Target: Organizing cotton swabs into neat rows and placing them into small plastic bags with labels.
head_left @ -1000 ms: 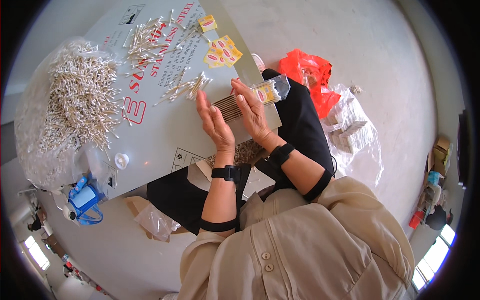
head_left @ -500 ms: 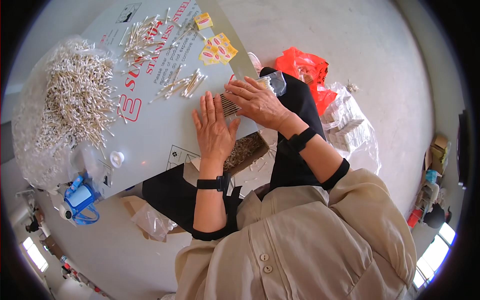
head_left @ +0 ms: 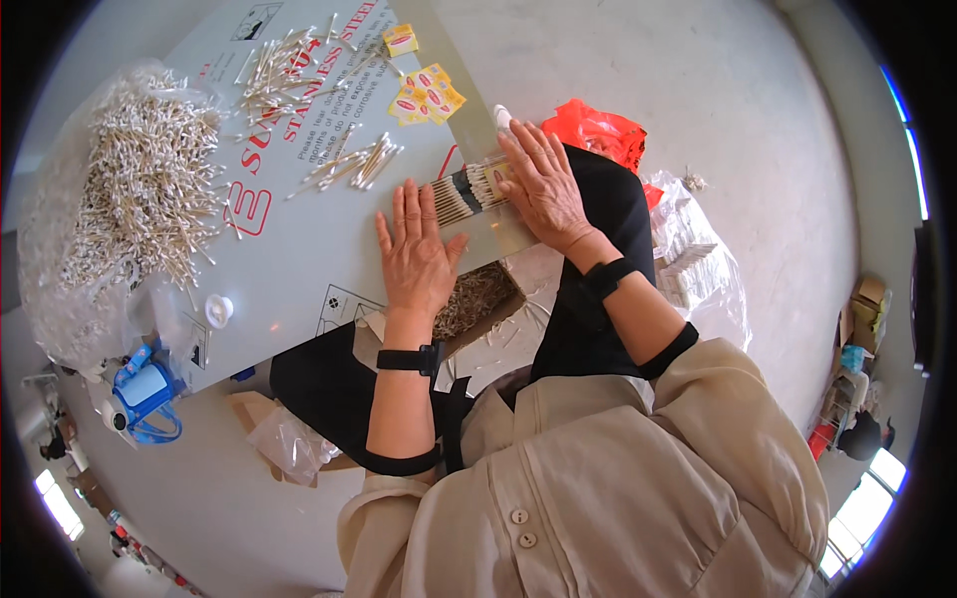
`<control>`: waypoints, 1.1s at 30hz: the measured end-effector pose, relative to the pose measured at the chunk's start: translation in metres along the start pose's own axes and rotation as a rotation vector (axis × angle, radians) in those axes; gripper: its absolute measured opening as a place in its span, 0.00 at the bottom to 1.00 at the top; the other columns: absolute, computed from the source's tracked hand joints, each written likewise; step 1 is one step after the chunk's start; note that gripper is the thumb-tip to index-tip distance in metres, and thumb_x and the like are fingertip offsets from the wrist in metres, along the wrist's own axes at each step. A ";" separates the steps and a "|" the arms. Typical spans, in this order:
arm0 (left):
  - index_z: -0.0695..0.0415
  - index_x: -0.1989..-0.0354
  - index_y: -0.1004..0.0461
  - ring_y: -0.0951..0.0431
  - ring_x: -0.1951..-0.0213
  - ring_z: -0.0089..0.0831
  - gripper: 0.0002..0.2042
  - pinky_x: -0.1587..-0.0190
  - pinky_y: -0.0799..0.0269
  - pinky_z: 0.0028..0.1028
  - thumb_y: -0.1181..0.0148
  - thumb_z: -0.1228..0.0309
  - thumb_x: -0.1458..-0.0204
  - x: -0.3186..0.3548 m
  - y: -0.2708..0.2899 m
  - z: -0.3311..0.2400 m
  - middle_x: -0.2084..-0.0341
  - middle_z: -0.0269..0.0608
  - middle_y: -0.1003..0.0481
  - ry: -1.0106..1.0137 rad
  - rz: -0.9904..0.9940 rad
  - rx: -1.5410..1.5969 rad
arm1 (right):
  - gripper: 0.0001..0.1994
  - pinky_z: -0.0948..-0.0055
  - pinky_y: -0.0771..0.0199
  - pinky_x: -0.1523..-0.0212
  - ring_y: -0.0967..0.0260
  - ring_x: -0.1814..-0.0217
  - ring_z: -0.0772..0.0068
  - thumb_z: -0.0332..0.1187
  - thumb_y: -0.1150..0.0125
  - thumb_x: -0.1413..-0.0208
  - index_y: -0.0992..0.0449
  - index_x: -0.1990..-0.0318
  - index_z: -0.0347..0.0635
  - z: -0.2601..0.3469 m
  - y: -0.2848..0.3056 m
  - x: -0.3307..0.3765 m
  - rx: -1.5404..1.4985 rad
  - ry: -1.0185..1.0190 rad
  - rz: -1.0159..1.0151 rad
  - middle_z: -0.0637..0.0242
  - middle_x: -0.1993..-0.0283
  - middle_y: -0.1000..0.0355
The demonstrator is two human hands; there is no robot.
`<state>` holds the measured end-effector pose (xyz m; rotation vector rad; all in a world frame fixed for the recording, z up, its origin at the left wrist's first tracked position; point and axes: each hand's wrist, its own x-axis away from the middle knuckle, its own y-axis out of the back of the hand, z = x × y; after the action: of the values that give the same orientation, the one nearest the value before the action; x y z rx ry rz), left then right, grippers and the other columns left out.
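1. On the grey bench (head_left: pixel 299 269), a neat row of cotton swabs (head_left: pixel 469 191) is laid near its right edge, and both hands are pressed flat against it.
2. The left hand (head_left: pixel 417 254) is spread palm down, fingers apart, its fingertips touching the near left end of the row; nothing is gripped by it.
3. The right hand (head_left: pixel 543 184) is laid open over the right end of the row, so that part of the swabs is hidden beneath it; nothing is clasped.
4. A black wristband (head_left: pixel 409 359) is worn on the left wrist and another on the right.
5. Just left of the row, a small loose bunch of swabs (head_left: pixel 354 164) is seen, apart from the hands.
6. Farther away, scattered swabs (head_left: pixel 269 80) are spread across the red print on the bench.
7. At the far left, a large heap of swabs (head_left: pixel 140 189) is held in clear plastic sheeting.
8. Small yellow packets (head_left: pixel 427 98) are lying beyond the hands, well clear of them.
9. A red plastic bag (head_left: pixel 598 130) is seen to the right of the right hand, off the bench, with a clear bag of white packs (head_left: pixel 693 264) nearer.
10. A white cap (head_left: pixel 218 310) and a blue container (head_left: pixel 145 394) are found at the near left.
11. A box of loose swabs (head_left: pixel 478 294) is placed below the bench edge, between the forearms.
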<state>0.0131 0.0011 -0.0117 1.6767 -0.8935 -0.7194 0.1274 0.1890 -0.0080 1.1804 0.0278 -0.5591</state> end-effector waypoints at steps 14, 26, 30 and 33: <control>0.58 0.27 0.54 0.58 0.26 0.41 0.38 0.27 0.65 0.47 0.48 0.51 0.40 -0.008 -0.002 -0.013 0.27 0.47 0.54 -0.010 0.003 -0.010 | 0.32 0.54 0.64 0.24 0.59 0.21 0.58 0.50 0.51 0.37 0.47 0.28 0.49 -0.010 -0.007 0.014 -0.046 -0.046 0.170 0.61 0.24 0.52; 0.59 0.28 0.53 0.57 0.26 0.42 0.38 0.27 0.63 0.47 0.50 0.49 0.40 -0.016 -0.007 -0.026 0.27 0.47 0.54 -0.033 -0.004 -0.009 | 0.32 0.54 0.63 0.24 0.59 0.21 0.59 0.49 0.51 0.37 0.47 0.28 0.48 -0.010 -0.007 0.013 -0.046 -0.043 0.176 0.62 0.24 0.53; 0.59 0.27 0.53 0.57 0.26 0.42 0.38 0.27 0.63 0.48 0.50 0.50 0.40 -0.020 -0.010 -0.035 0.27 0.49 0.54 -0.041 -0.007 0.028 | 0.32 0.54 0.63 0.24 0.60 0.21 0.59 0.49 0.51 0.37 0.47 0.28 0.48 -0.009 -0.008 0.013 -0.069 -0.038 0.167 0.62 0.24 0.53; 0.60 0.28 0.53 0.56 0.26 0.44 0.37 0.27 0.63 0.47 0.50 0.52 0.39 -0.023 -0.012 -0.038 0.28 0.50 0.53 -0.048 -0.026 0.047 | 0.32 0.53 0.64 0.24 0.60 0.21 0.58 0.48 0.50 0.37 0.46 0.29 0.47 -0.012 -0.009 0.014 -0.085 -0.049 0.158 0.62 0.24 0.52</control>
<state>0.0345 0.0423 -0.0129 1.7218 -0.9300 -0.7645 0.1387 0.1912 -0.0247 1.0749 -0.0825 -0.4428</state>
